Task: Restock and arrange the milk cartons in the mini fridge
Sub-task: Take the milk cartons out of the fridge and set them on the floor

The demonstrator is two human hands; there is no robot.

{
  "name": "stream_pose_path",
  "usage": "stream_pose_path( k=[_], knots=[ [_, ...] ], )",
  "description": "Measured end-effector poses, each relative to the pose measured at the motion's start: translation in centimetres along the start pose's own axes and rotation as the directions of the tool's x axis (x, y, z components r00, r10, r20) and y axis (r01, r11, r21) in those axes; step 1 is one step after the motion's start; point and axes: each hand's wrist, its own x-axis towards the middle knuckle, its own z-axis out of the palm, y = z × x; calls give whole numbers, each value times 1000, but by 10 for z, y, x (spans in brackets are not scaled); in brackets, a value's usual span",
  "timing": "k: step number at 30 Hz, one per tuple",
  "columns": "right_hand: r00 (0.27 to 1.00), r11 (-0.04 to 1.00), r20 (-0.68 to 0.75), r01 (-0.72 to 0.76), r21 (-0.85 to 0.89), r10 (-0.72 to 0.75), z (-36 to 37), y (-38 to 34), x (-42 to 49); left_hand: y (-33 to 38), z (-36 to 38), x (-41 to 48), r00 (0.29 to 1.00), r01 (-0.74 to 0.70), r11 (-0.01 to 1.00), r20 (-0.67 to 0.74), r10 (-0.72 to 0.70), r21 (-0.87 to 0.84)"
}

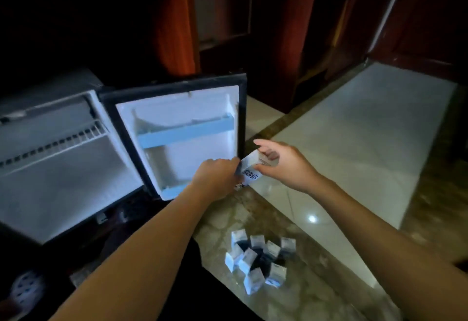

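A white mini fridge [50, 163] stands open at the left, its wire shelf [53, 143] bare. Its door [177, 133] hangs open in the middle, with a blue upper rail [184, 132] and a lower door shelf [174, 190], both holding nothing. In front of the door's right edge my left hand [215, 179] and my right hand [283, 163] both grip one white milk carton [250, 169] with dark lettering, tilted between them. Several more small white cartons [258, 260] stand in a loose cluster on the floor below.
The floor is glossy marble [354, 143] with a brown border band. Dark wooden cabinets and reddish curtains [177, 29] fill the background. A patterned slipper or foot [25, 290] shows at the lower left.
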Motion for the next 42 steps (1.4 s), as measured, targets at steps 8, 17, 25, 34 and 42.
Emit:
stream_pose_path(
  k=[8, 17, 25, 34, 42],
  knots=[
    [989, 990, 98, -103, -96, 113, 31, 80, -53, 55, 98, -1, 991, 25, 991, 136, -7, -130],
    [959, 960, 116, -243, -141, 259, 44, 151, -116, 119, 154, -4, 962, -22, 972, 261, 84, -233],
    [917, 920, 145, -342, -190, 371, 90, 227, -176, 129, 192, -8, 817, -22, 956, 545, 186, -293],
    [889, 868, 110, -396, -300, 444, 131, 248, -194, 109, 223, -11, 779, 62, 981, 624, 67, -183],
    [850, 837, 143, -446, -318, 507, 152, 255, -203, 109, 225, -11, 764, 33, 989, 641, 69, -146]
  ],
)
